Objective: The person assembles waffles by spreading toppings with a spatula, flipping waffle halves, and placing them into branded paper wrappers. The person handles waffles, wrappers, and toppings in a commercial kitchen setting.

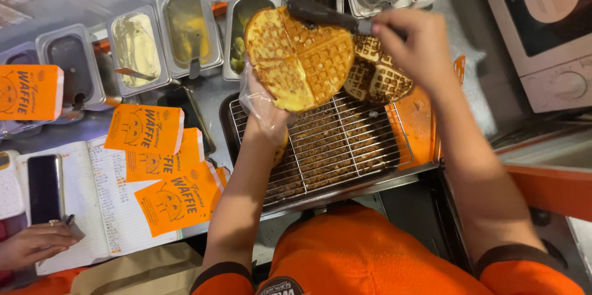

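Note:
My left hand (264, 109), in a clear plastic glove, holds a round golden waffle (299, 57) up over the wire cooling rack (345, 147). My right hand (414, 39) grips the handle of a dark spreader (320, 14) whose blade rests on the waffle's top edge. Another browner waffle (377, 76) lies on the rack behind the held one.
Metal tubs of spreads (137, 48) line the back of the counter. Orange paper sleeves (161, 162) lie on an open notebook (98, 208) at left, beside a phone (44, 187). Another person's hand (34, 244) rests at the lower left. A white appliance (542, 30) stands at right.

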